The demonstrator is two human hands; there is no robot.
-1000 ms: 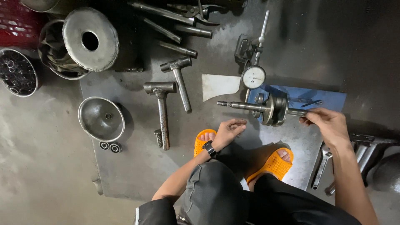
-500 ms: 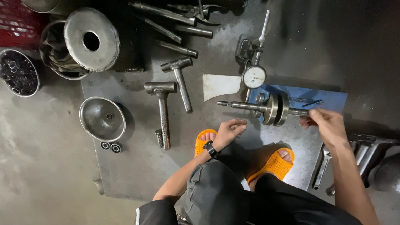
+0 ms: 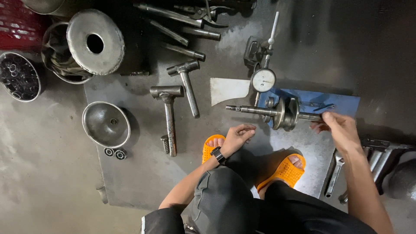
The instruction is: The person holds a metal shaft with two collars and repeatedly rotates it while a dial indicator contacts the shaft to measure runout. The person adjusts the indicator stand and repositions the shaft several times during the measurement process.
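Crankshaft (image 3: 284,113) between hands, right hand (image 3: 342,129) gripping

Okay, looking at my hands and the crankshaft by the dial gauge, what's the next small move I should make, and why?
Probably turn the crankshaft slowly with your right hand, eyes on the dial gauge. That hand already grips the shaft's right end, the shaft lies across the blue stand, and the gauge sits just above it. Your left hand hovers free below the shaft's left end, ready to steady it.

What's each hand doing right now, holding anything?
Left hand: loosely curled, empty, hovering near the crankshaft without touching it.
Right hand: fingers closed around the crankshaft's right shaft end.
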